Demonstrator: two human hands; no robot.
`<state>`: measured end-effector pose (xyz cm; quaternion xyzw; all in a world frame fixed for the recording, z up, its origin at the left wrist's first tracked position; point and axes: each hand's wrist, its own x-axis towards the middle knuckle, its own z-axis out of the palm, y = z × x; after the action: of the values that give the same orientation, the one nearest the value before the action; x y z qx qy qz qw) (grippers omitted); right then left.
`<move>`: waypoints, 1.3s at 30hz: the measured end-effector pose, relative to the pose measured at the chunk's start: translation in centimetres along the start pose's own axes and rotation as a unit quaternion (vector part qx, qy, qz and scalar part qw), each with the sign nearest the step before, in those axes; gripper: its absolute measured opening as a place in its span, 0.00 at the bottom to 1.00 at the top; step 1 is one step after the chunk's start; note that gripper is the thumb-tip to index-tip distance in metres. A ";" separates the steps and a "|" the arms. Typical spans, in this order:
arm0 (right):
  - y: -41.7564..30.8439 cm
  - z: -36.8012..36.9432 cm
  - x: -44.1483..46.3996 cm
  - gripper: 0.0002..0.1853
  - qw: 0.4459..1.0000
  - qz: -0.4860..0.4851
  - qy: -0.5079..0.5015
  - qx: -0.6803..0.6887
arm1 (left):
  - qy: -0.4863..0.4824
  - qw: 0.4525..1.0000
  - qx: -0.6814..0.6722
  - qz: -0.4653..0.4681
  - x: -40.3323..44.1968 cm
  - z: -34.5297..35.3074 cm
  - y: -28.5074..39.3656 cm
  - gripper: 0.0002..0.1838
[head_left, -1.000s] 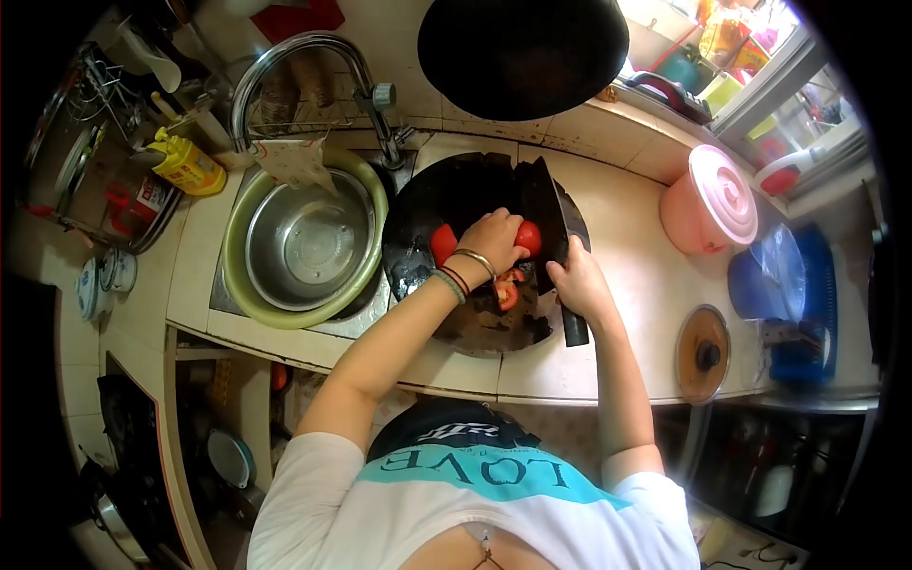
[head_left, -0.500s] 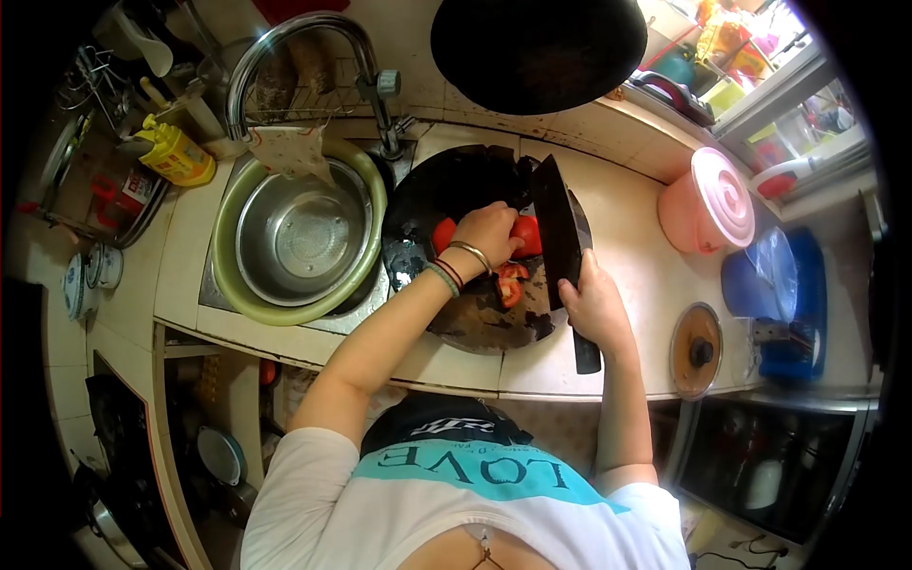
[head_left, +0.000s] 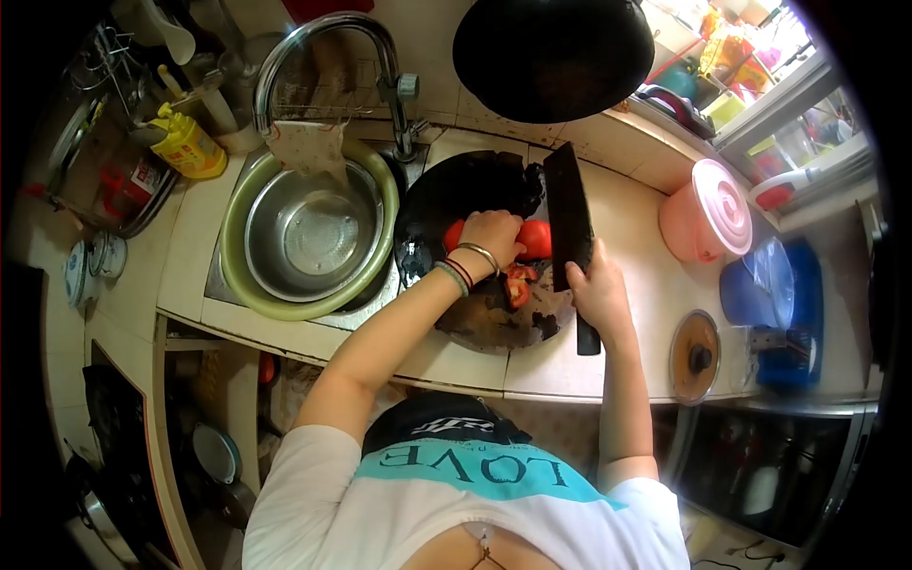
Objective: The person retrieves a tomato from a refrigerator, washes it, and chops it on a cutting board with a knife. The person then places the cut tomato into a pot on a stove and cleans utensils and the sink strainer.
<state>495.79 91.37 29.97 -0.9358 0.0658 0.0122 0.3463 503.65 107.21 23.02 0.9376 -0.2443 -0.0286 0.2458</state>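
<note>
My left hand (head_left: 489,239) is over the round dark chopping board (head_left: 456,185), its fingers curled against a red tomato (head_left: 537,240). Another red tomato piece (head_left: 453,233) shows on the far side of that hand. Cut tomato pieces (head_left: 518,287) lie on the board just nearer to me. My right hand (head_left: 600,293) grips the handle of a black cleaver (head_left: 567,214). The broad blade stands near upright at the board's right side, just right of the tomato and apart from it.
To the left a steel bowl (head_left: 318,237) sits inside a green basin (head_left: 388,223) in the sink, under a curved faucet (head_left: 328,21). A black wok (head_left: 556,62) hangs behind the board. On the right are a pink lidded bucket (head_left: 703,214) and a glass lid (head_left: 695,359).
The camera view has shifted slightly. The cleaver blade has turned more upright and stands a little farther from the tomato. My left hand stays on the tomato.
</note>
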 end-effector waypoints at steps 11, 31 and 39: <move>-1.0 0.6 -0.3 0.13 0.988 -0.049 -0.073 -0.124 | -0.006 1.000 0.001 0.004 -0.1 0.3 -0.4 0.15; -2.2 0.0 -2.7 0.12 0.977 -0.074 -0.072 -0.186 | 0.072 0.997 0.026 0.019 -0.8 1.3 -1.3 0.10; -1.3 2.8 1.5 0.13 0.978 -0.078 -0.083 -0.172 | 0.042 0.998 0.048 0.009 -0.8 1.4 -1.0 0.08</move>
<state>497.50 93.94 28.58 -0.9793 -0.0395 0.0740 0.1844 503.11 107.73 21.31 0.9463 -0.2436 0.0244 0.2109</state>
